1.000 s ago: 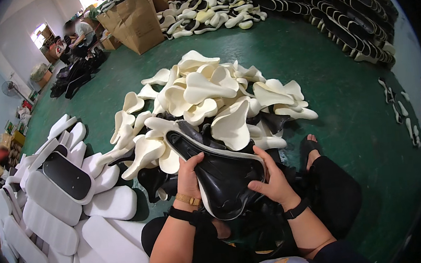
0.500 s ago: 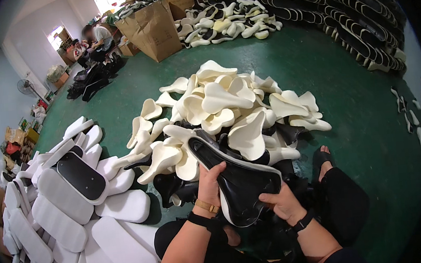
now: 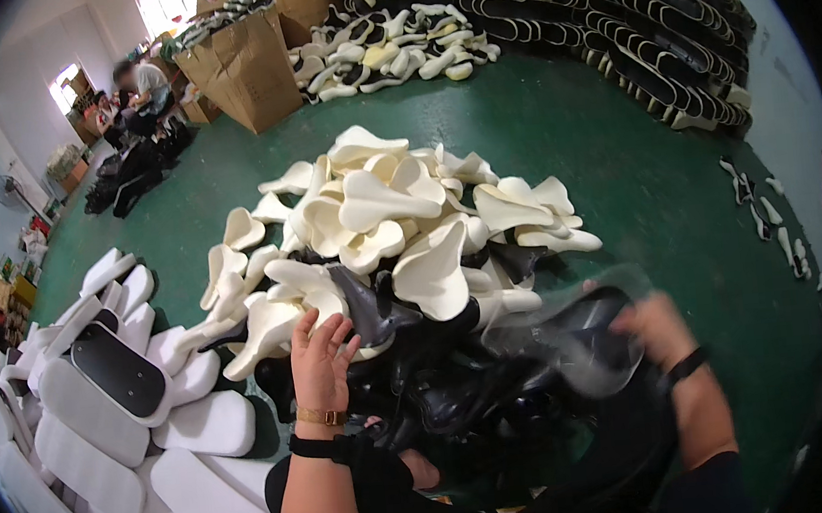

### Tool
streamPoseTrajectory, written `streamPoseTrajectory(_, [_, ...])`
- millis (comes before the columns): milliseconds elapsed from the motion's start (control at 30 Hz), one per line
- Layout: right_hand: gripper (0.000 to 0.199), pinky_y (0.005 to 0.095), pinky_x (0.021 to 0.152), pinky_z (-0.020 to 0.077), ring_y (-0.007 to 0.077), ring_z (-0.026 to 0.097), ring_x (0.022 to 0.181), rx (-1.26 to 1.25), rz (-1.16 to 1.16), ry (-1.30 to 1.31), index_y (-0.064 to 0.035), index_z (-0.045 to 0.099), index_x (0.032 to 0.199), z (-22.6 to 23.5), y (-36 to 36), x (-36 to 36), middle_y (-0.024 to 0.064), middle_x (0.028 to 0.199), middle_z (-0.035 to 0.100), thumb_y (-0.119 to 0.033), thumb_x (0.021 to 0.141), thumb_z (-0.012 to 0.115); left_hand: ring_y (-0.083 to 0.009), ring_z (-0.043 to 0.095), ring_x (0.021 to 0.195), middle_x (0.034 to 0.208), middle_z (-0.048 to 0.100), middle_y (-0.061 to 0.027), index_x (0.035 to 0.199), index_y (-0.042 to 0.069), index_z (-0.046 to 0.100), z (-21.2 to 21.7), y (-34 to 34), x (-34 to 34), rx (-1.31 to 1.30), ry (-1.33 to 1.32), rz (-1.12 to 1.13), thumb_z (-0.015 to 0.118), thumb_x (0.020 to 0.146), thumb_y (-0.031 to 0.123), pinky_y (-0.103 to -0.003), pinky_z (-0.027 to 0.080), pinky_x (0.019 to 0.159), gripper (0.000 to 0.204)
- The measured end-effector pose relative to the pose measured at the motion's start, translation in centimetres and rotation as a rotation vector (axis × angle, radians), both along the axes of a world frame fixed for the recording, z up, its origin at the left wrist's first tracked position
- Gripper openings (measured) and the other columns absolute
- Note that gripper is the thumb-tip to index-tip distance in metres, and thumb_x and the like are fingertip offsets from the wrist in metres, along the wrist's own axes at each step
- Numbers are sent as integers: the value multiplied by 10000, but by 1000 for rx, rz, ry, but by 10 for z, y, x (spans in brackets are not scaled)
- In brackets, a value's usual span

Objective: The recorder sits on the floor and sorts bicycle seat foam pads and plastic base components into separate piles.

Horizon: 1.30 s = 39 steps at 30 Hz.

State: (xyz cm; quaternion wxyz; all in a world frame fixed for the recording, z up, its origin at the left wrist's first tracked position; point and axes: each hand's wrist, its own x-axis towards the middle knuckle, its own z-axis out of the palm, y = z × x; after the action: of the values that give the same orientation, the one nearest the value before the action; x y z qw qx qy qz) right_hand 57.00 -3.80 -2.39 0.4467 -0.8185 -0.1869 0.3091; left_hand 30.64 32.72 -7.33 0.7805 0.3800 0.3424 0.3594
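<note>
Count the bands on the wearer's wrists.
3: a gold-toned band just below the left hand, a black band nearer that elbow, and another black band below the right hand. More could be hidden.

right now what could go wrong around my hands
The blurred saddle-shaped piece at your right hand could slip or drop askew, since the blur hides how firmly it is gripped. The loosely heaped cream pieces might slide if bumped by your open left hand, which appears close to them.
</note>
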Motion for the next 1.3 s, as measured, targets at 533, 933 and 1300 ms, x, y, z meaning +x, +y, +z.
streamPoseTrajectory(533, [277, 467, 706, 570, 313, 650, 850, 581, -206, 828, -66, 500, 1150, -224, 155, 62, 154, 951, 595, -212, 931, 588, -198, 613, 917, 1046, 608, -91, 1154, 52, 510, 11, -14, 35, -69, -42, -133, 562, 933, 104, -349, 537, 802, 233])
streamPoseTrajectory(933, [299, 292, 479, 509, 179, 619, 587, 266, -265, 351, -14, 497, 1193, -246, 228, 10, 115, 832, 632, -86, 916, 408, -179, 617, 867, 984, 629, -70, 1116, 68, 542, -3, -2, 36, -92, -1, -147, 570, 932, 88, -347, 531, 785, 188])
streamPoseTrajectory(1300, [339, 284, 762, 510, 155, 652, 808, 321, 545, -64, -51, 607, 1203, -113, 174, -43, 97, 919, 696, -93, 872, 550, -256, 613, 989, 1110, 615, -157, 1300, 34, 414, -18, -22, 52, 22, -14, -347, 649, 900, 249, -397, 511, 876, 511])
